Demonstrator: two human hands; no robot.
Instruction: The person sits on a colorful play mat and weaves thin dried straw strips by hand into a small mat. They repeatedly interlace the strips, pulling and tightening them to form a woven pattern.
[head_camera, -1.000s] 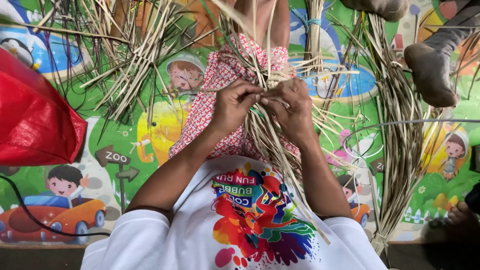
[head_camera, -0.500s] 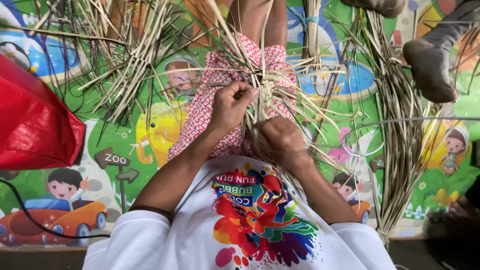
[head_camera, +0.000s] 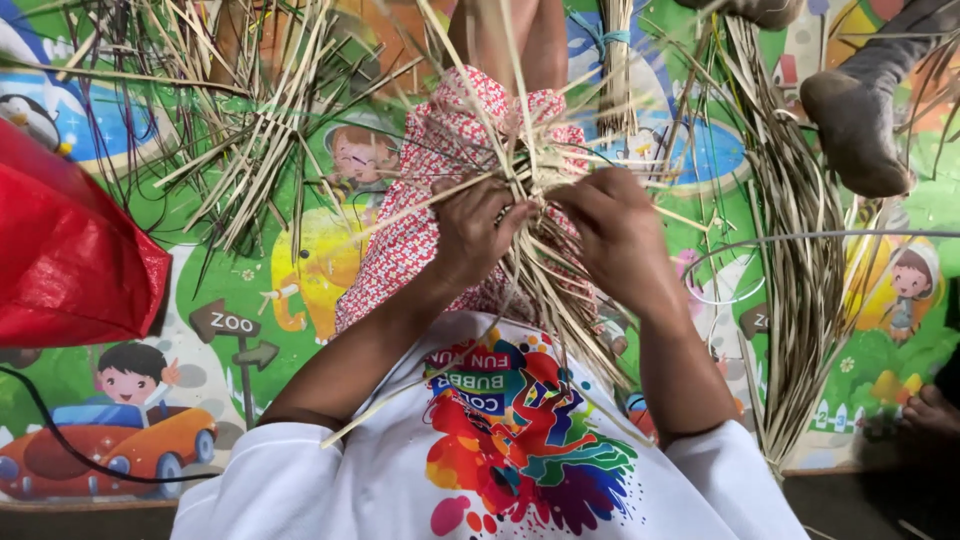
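My left hand (head_camera: 478, 235) and my right hand (head_camera: 615, 235) grip a bundle of dry straw strips (head_camera: 545, 280) over my lap. The fingers of both hands pinch the strips where they cross, near the bundle's upper part. Loose ends fan upward and downward from the grip, over my red-and-white patterned shorts (head_camera: 420, 220) and my white printed shirt (head_camera: 500, 460). My bare legs stretch away toward the top of the view.
A colourful cartoon play mat (head_camera: 250, 330) covers the floor. More straw lies in a loose pile (head_camera: 240, 110) at upper left and a long bundle (head_camera: 800, 260) at right. A red bag (head_camera: 60, 250) sits at left. Another person's socked foot (head_camera: 855, 125) is at upper right.
My right hand has shifted back up level with the left, and both hands have reworked their grip on the strips. The view has moved slightly closer.
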